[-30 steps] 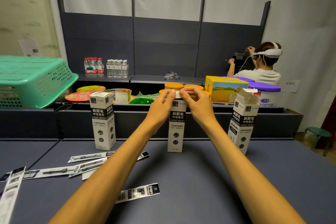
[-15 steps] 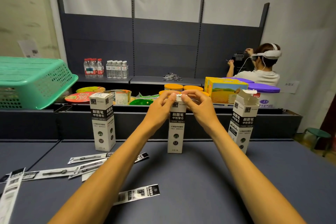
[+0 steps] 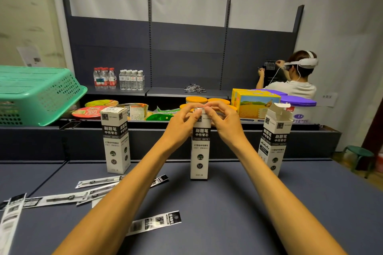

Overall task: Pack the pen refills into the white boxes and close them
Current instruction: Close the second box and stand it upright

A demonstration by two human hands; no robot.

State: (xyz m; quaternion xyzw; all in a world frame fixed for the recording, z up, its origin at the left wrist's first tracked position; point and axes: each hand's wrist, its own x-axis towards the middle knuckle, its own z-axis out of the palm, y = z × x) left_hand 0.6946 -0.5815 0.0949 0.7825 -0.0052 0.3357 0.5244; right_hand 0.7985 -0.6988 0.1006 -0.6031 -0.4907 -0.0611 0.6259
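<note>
Three tall white boxes with black labels stand upright on the grey table. The middle box [image 3: 200, 153] has both hands at its top: my left hand [image 3: 182, 123] and my right hand [image 3: 224, 122] pinch the top flap with curled fingers. The left box [image 3: 116, 141] stands with its top shut. The right box [image 3: 274, 141] has its top flaps open. Several packaged pen refills lie flat at the lower left [image 3: 62, 198], and one refill [image 3: 154, 222] lies between my forearms.
An upturned green basket [image 3: 39, 95] sits at the far left. Behind the table, a low shelf holds food packs, orange-lidded jars [image 3: 196, 100], a yellow carton [image 3: 256, 102] and water bottles [image 3: 119, 78]. A person with a headset [image 3: 294, 80] works at the back right. A green stool [image 3: 359, 152] stands by the table's right side.
Both hands have sunk slightly onto the middle box's top, pressing the flap lower. The boxes and refills have not moved.
</note>
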